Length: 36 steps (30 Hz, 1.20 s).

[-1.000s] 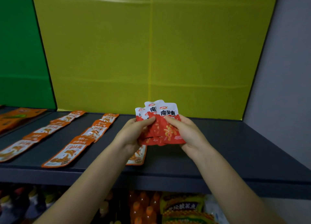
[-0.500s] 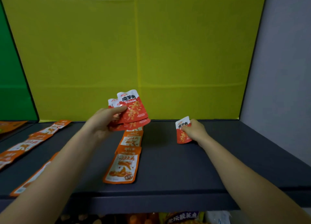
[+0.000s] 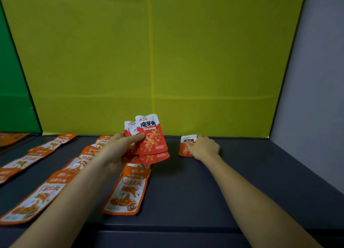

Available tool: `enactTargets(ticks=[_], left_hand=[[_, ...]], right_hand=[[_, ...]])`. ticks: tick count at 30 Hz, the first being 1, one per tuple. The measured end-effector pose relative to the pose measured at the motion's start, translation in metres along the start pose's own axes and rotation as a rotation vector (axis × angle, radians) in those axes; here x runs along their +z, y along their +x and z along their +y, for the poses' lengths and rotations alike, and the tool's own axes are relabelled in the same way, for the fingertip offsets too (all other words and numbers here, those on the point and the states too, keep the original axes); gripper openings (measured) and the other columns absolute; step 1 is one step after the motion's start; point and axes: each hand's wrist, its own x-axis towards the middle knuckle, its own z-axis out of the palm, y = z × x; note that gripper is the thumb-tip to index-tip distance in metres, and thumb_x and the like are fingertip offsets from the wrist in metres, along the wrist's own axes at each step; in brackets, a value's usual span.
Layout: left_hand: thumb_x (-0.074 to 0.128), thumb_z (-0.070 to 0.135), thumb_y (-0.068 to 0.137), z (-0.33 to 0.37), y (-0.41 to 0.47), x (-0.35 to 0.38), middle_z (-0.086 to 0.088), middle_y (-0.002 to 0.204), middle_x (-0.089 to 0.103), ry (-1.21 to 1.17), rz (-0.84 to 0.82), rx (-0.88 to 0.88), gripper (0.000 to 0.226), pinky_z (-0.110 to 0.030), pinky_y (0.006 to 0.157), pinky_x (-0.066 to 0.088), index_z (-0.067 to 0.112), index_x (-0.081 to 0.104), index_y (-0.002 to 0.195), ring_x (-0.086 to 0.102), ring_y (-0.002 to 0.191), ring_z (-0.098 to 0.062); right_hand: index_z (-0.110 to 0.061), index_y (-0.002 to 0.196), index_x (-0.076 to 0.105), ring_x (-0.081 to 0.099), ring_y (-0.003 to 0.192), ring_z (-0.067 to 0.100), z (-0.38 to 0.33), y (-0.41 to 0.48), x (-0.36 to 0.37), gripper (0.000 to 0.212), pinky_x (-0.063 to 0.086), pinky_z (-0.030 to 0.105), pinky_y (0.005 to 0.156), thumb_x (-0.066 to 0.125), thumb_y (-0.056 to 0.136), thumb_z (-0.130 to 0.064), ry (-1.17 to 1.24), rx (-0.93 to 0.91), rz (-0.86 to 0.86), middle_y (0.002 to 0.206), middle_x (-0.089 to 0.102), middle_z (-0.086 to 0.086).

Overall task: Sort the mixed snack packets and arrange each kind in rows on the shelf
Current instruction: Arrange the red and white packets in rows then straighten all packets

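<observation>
Red-and-white foil packets are the kind being laid out now. The left hand [image 3: 119,151] is closed around a fanned bunch of red packets [image 3: 149,139], thumb across their faces, holding them up just left of the frame's centre, above the dark shelf [image 3: 242,182]. The right hand [image 3: 203,148], a little right of centre, rests palm down on a single red packet [image 3: 187,145] lying near the back of the shelf, close to the yellow backboard [image 3: 167,61]. Its fingers curl over the packet's right half; whether they pinch it or merely press it flat cannot be told.

Orange packets [image 3: 124,193] already lie in rows running from the lower left toward the back — one row directly under the left hand, others farther left, partly hidden by the forearm.

These packets look thin, light and glossy, so they will probably slide on the smooth shelf and against one another. A flat press with the fingertips should settle one in place; lifting is easiest by a sealed edge or corner, where the film is stiffer. The fan in the left hand likely needs steady thumb pressure, or the outer packets may slip free.

By the look of it the red row has only begun — one packet down, the rest in hand — and open shelf remains in front of it, toward the lower right.
</observation>
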Motion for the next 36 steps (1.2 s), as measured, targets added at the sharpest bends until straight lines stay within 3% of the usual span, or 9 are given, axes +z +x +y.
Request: enactTargets(ticks=[5, 10, 17, 20, 22, 25, 29, 33, 36], left_hand=[[0.060, 0.010, 0.086, -0.005, 0.002, 0.000, -0.003, 0.061, 0.069, -0.019, 0.002, -0.002, 0.003, -0.025, 0.042, 0.053, 0.009, 0.060, 0.089, 0.065, 0.046, -0.011], [0.058, 0.009, 0.088, -0.007, -0.002, 0.005, 0.003, 0.049, 0.067, -0.009, -0.001, 0.026, 0.008, -0.026, 0.043, 0.054, 0.011, 0.060, 0.080, 0.063, 0.042, -0.008], [0.059, 0.012, 0.087, -0.012, -0.005, 0.008, 0.003, 0.054, 0.069, 0.003, -0.014, 0.014, 0.006, -0.027, 0.049, 0.055, 0.013, 0.061, 0.081, 0.066, 0.047, -0.010], [0.059, 0.012, 0.087, -0.013, -0.007, 0.008, 0.003, 0.054, 0.069, 0.015, -0.021, 0.010, 0.006, -0.027, 0.048, 0.055, 0.013, 0.060, 0.082, 0.066, 0.047, -0.010], [0.059, 0.012, 0.087, -0.013, -0.008, 0.009, 0.003, 0.056, 0.070, 0.011, -0.030, 0.010, 0.005, -0.026, 0.047, 0.056, 0.013, 0.061, 0.083, 0.066, 0.048, -0.010], [0.058, 0.010, 0.088, -0.013, -0.009, 0.015, 0.002, 0.054, 0.069, -0.014, -0.044, -0.004, 0.006, -0.024, 0.044, 0.054, 0.012, 0.060, 0.082, 0.065, 0.045, -0.009], [0.054, 0.019, 0.091, -0.012, -0.010, 0.024, 0.005, 0.048, 0.065, -0.029, -0.068, -0.014, 0.012, -0.018, 0.042, 0.049, 0.014, 0.060, 0.082, 0.061, 0.041, -0.006], [0.047, 0.018, 0.095, -0.012, -0.009, 0.025, 0.006, 0.047, 0.064, -0.076, -0.075, -0.011, 0.018, -0.016, 0.039, 0.047, 0.012, 0.058, 0.081, 0.059, 0.039, -0.006], [0.046, 0.015, 0.095, -0.013, -0.005, 0.021, 0.003, 0.058, 0.066, -0.092, 0.005, 0.032, 0.017, -0.024, 0.052, 0.050, 0.012, 0.058, 0.084, 0.061, 0.047, -0.009]], right_hand=[[-0.007, 0.126, 0.047, 0.052, 0.119, 0.030, -0.005, 0.005, 0.005, 0.059, 0.044, 0.035, 0.089, 0.044, 0.090, -0.053, -0.075, -0.073, 0.012, 0.130, 0.054, 0.011], [-0.008, 0.126, 0.048, 0.052, 0.120, 0.029, -0.010, 0.007, 0.007, 0.061, 0.044, 0.034, 0.089, 0.044, 0.088, -0.055, -0.080, -0.051, 0.019, 0.129, 0.054, 0.010], [-0.004, 0.129, 0.046, 0.050, 0.120, 0.031, -0.012, 0.001, 0.003, 0.064, 0.043, 0.036, 0.090, 0.036, 0.092, -0.056, -0.054, -0.061, -0.003, 0.131, 0.050, 0.014], [-0.003, 0.108, 0.057, 0.052, 0.111, 0.032, -0.016, -0.007, -0.016, 0.057, 0.041, 0.037, 0.089, 0.026, 0.097, -0.050, 0.177, -0.218, 0.017, 0.120, 0.055, 0.017], [-0.006, 0.087, 0.059, 0.058, 0.088, 0.026, -0.024, -0.020, -0.032, 0.055, 0.041, 0.034, 0.081, 0.026, 0.098, -0.049, 0.457, -0.323, -0.084, 0.097, 0.063, 0.012], [-0.016, 0.071, 0.054, 0.048, 0.059, 0.011, -0.034, -0.047, -0.042, 0.043, 0.036, 0.029, 0.064, 0.043, 0.092, -0.052, 0.642, -0.415, -0.232, 0.066, 0.056, -0.001], [-0.019, 0.063, 0.051, 0.054, 0.063, 0.014, -0.035, -0.057, -0.037, 0.032, 0.039, 0.030, 0.065, 0.062, 0.085, -0.040, 0.833, -0.372, -0.226, 0.067, 0.061, 0.002], [-0.018, 0.065, 0.052, 0.054, 0.045, -0.004, -0.027, -0.059, -0.044, 0.028, 0.041, 0.012, 0.048, 0.059, 0.090, -0.029, 1.024, -0.296, -0.353, 0.059, 0.058, -0.008], [-0.017, 0.067, 0.053, 0.052, 0.042, -0.007, -0.017, -0.058, -0.050, 0.026, 0.038, 0.008, 0.045, 0.056, 0.092, -0.025, 1.084, -0.250, -0.229, 0.061, 0.058, -0.006]])
